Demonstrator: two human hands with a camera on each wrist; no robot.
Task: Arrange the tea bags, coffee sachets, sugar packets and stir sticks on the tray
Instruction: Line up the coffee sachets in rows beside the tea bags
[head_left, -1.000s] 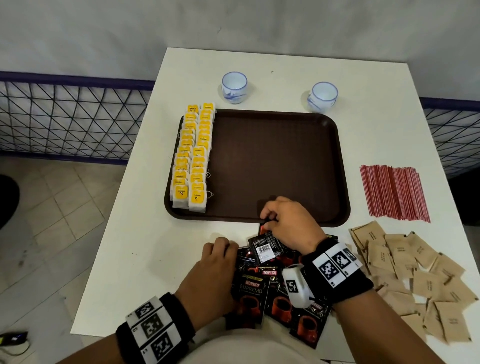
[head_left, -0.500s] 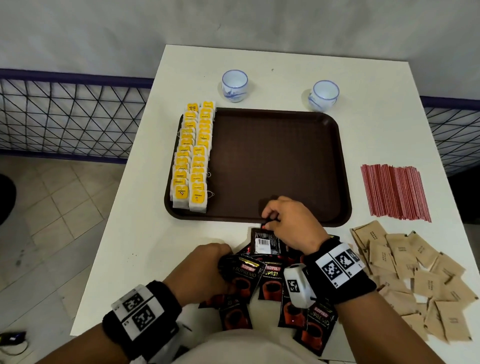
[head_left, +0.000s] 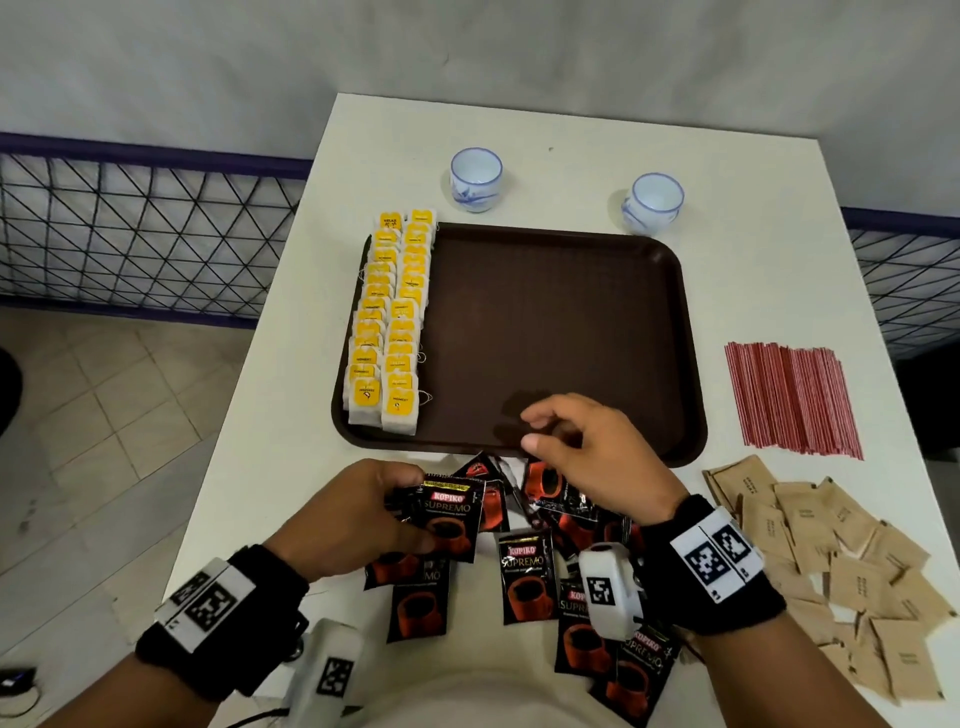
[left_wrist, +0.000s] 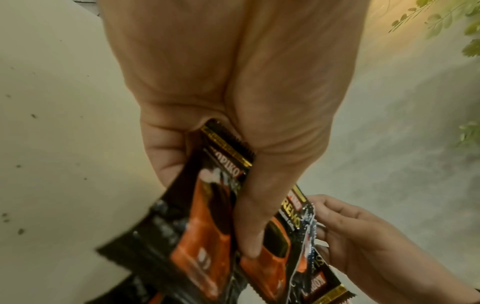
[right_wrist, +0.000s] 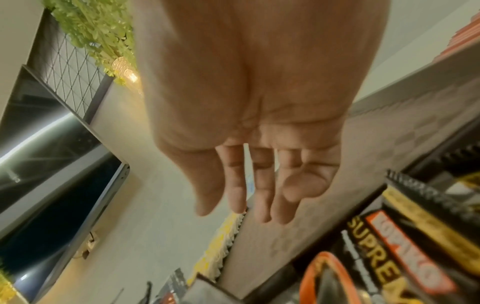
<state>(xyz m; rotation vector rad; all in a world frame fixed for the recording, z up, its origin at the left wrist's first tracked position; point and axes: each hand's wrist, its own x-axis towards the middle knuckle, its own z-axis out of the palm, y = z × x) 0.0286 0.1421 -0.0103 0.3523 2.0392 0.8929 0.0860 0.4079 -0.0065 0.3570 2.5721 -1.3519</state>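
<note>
My left hand (head_left: 421, 512) grips a small fan of black-and-orange coffee sachets (head_left: 451, 514) just above the table, in front of the brown tray (head_left: 561, 322). In the left wrist view the thumb (left_wrist: 249, 226) presses across the held sachets (left_wrist: 205, 236). My right hand (head_left: 530, 430) hovers over the tray's front edge, fingers relaxed and holding nothing; the right wrist view shows the right hand (right_wrist: 233, 211) with straight fingers. More coffee sachets (head_left: 527, 582) lie loose below my hands. Yellow-tagged tea bags (head_left: 389, 322) fill two columns on the tray's left side.
Red stir sticks (head_left: 789, 400) lie in a bundle right of the tray. Brown sugar packets (head_left: 831, 561) are scattered at the front right. Two white cups (head_left: 475, 179) (head_left: 652, 202) stand behind the tray. The table's left edge drops to a tiled floor.
My left hand has gathered and lifted several sachets from the pile. My right hand has let go of the sachet it pinched and opened over the tray's front edge.
</note>
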